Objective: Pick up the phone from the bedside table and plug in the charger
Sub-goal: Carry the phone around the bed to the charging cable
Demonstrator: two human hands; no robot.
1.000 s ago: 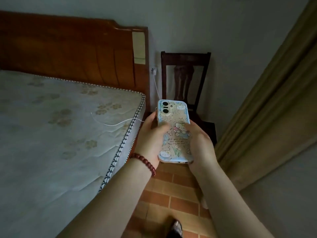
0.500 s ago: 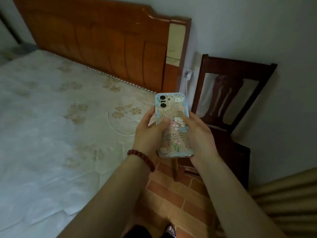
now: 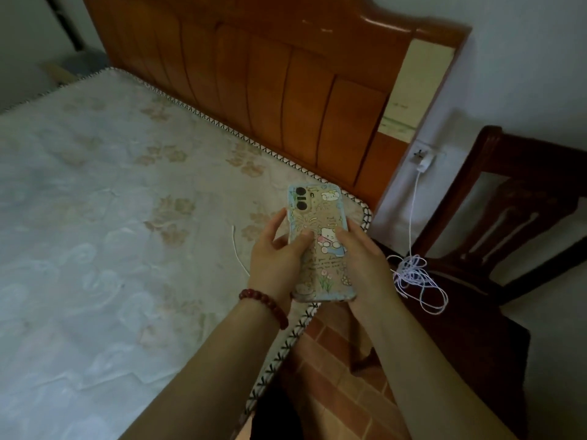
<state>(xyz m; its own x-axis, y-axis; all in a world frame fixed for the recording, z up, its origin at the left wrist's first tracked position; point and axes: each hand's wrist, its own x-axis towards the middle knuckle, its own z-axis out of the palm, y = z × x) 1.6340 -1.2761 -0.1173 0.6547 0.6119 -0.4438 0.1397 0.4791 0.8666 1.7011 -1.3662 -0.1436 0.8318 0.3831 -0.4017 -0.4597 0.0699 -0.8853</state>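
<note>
The phone (image 3: 317, 223), in a cartoon-printed case with its back and camera lenses facing me, is held upright over the corner of the mattress. My left hand (image 3: 276, 258) grips its left edge and my right hand (image 3: 362, 262) grips its right edge and lower part. A white charger plug (image 3: 424, 161) sits in a wall socket beside the headboard. Its white cable (image 3: 416, 274) drops down and lies in a tangle on the dark chair seat; a stretch of cable (image 3: 236, 252) also lies on the mattress just left of my left hand. The cable's end is hidden.
A bare patterned mattress (image 3: 111, 233) fills the left, with a wooden headboard (image 3: 286, 74) behind it. A dark wooden chair (image 3: 508, 217) stands against the wall on the right. Brick-pattern floor (image 3: 333, 376) shows between bed and chair.
The view has swung left and closer to the bed. Both hands still hold the phone, now over the mattress corner; the cable tangle on the chair has come into sight.
</note>
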